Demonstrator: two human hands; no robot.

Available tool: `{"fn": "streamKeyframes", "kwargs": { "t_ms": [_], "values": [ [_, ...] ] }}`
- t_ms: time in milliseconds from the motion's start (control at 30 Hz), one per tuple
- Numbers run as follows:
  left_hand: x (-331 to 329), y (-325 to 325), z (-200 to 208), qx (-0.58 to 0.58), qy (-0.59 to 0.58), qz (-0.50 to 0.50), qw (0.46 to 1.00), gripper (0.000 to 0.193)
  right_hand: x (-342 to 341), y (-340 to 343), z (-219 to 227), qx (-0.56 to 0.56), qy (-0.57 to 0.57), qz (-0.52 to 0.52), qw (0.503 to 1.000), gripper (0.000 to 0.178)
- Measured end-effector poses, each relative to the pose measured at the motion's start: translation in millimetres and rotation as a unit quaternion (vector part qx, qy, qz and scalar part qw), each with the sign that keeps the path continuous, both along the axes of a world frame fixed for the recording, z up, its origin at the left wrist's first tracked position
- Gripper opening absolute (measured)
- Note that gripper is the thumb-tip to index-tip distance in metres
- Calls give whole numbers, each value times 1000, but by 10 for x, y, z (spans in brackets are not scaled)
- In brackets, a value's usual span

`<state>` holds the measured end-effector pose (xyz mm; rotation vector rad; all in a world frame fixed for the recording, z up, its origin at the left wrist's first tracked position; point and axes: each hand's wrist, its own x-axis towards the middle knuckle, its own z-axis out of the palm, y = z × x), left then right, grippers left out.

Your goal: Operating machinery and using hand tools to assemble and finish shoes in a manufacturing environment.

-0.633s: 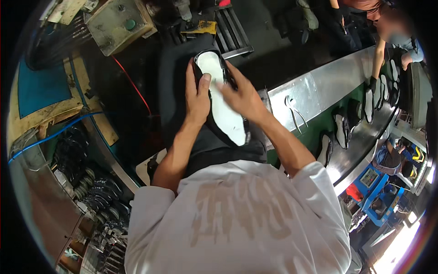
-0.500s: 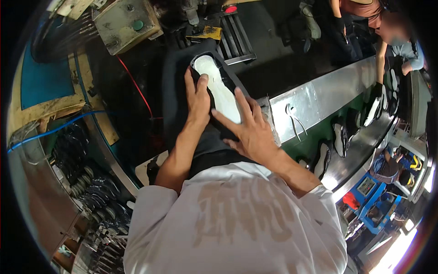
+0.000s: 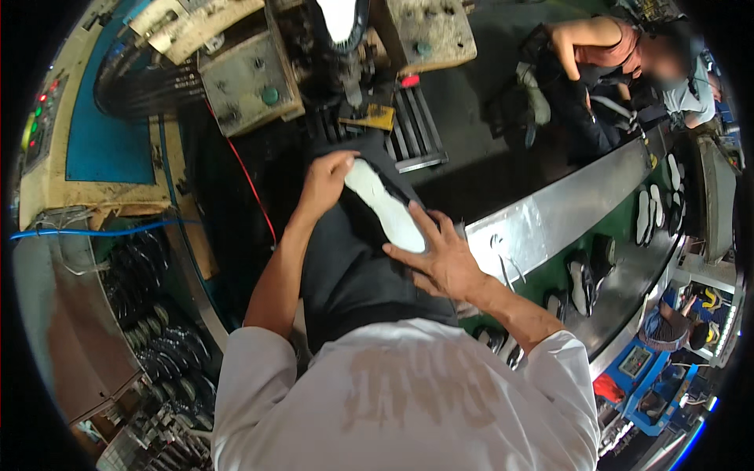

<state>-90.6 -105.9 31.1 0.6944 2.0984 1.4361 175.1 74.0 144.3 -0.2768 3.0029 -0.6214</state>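
A black shoe upper with a long white underside (image 3: 382, 202) lies bottom up across my dark-trousered lap. At its far end, my left hand (image 3: 323, 184) is closed, with the fingers curled and pinching the edge. My right hand (image 3: 446, 259) straddles the near end, fingers along the right edge and another digit on the near left side, gripping it. The black sides are hard to make out against the trousers.
Ahead stands a grimy machine with control boxes (image 3: 250, 85) and another white-bottomed shoe (image 3: 339, 20). Pincers (image 3: 509, 263) lie on the metal ledge (image 3: 542, 228) at right. Beyond it are several shoes (image 3: 580, 284). A person (image 3: 601, 51) sits far right; black shoe parts (image 3: 177, 337) hang at left.
My view has shifted, bringing more of the machine into sight. The left hand has gone from flat along the shoe's side to curled at its far end. The right hand stays at the near end.
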Motion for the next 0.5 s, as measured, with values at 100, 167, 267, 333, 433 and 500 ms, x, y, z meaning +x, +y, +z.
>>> {"fn": "streamKeyframes", "kwargs": {
  "t_ms": [100, 167, 267, 333, 433, 500],
  "values": [
    [-101, -14, 171, 48, 127, -157, 978, 36, -46, 137, 90, -28, -46, 27, 998, 74],
    [-200, 6, 292, -6, 84, -218, 972, 42, -61, 242, 137, -55, -67, 16, 996, 74],
    [-566, 51, 287, 22, 50, -173, 983, 38, -60, 305, 280, -98, -50, -38, 993, 75],
    [-744, 269, 414, 72, 60, -108, 990, 39, -74, 392, 398, -83, -31, -94, 992, 73],
    [-1925, 836, 1112, 222, -186, 26, 957, 57, -312, 605, 663, -33, 65, -162, 984, 70],
    [-2206, 1202, 1472, 307, -353, 96, 879, 71, -608, 749, 839, 22, 103, -194, 975, 70]
  ]
}}
